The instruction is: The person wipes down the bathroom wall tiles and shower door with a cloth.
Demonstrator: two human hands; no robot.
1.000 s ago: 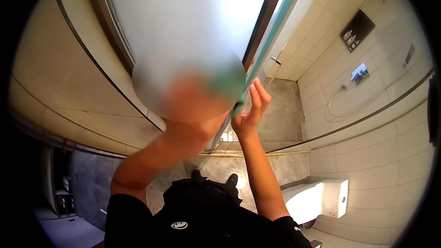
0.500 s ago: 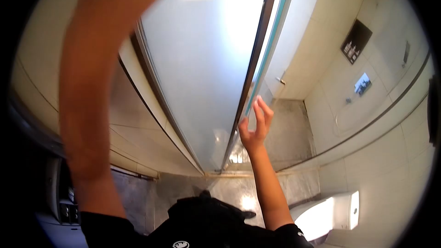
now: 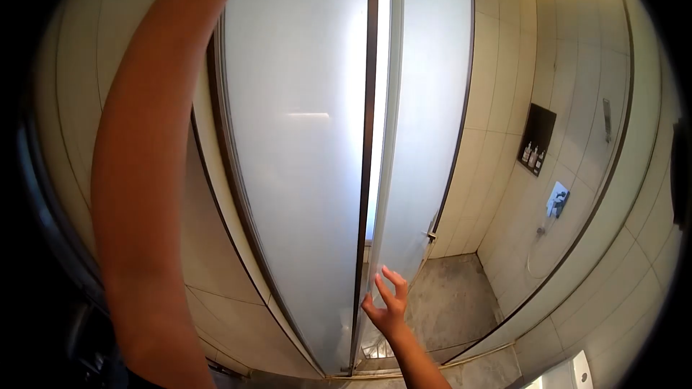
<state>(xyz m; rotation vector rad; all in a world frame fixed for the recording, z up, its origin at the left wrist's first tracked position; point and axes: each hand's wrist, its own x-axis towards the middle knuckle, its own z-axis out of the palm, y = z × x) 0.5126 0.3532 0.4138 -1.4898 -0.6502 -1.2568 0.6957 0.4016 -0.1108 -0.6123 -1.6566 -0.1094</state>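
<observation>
Calls for a light, even touch along the upright, pale-edged glass panel (image 3: 391, 101) mid-frame, with right hand (image 3: 390, 311) half open beside it, contact unclear, and left hand out of view, hold impossible to tell.

Bottles (image 3: 533, 156) in a dark niche (image 3: 539, 126)

Frosted glass panel (image 3: 295, 166): smooth, milky, soft sheen. Its dark frame (image 3: 370, 86) looks like metal, satin finish. Door handle (image 3: 431, 235): shiny metal. Wall tiles (image 3: 494, 65): beige, smooth, low sheen, probably ceramic. Shower floor (image 3: 450, 295): grey, mottled, stone-like, mostly matt. Shower control plate (image 3: 557, 199): mirror-bright, metallic. Toilet (image 3: 581, 369): white, smooth, glossy, ceramic-looking. Bottles (image 3: 533, 157) in the niche: too small to tell material.
</observation>
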